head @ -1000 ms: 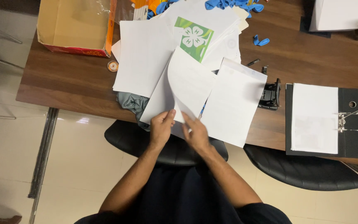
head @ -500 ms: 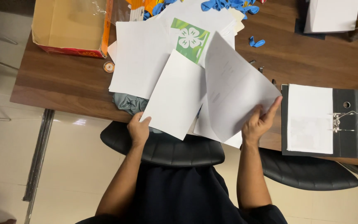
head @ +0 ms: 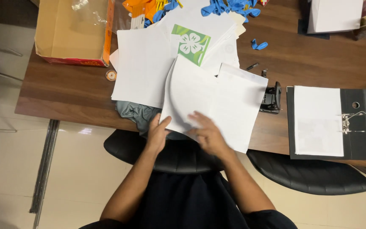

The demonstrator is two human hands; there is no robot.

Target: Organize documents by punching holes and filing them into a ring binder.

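Note:
A stack of white paper sheets (head: 217, 101) lies over the front edge of a wooden table (head: 64, 93). My left hand (head: 156, 135) grips the lower left corner of the top curled sheet (head: 187, 91). My right hand (head: 208, 133) rests with fingers spread on the sheets at their lower edge, blurred. Further back lie more white sheets (head: 142, 63) and one sheet printed with a green clover emblem (head: 191, 44).
An open black ring binder (head: 361, 123) with white pages lies at the right. A black hole punch (head: 272, 98) sits beside the sheets. An open cardboard box (head: 70, 32) stands at back left. Grey cloth (head: 136, 113), blue balloons (head: 229, 6), two black chairs (head: 314, 174) below.
My right hand laid the lifted sheet back down and came left onto the stack. My left hand moved right to the curled sheet's corner.

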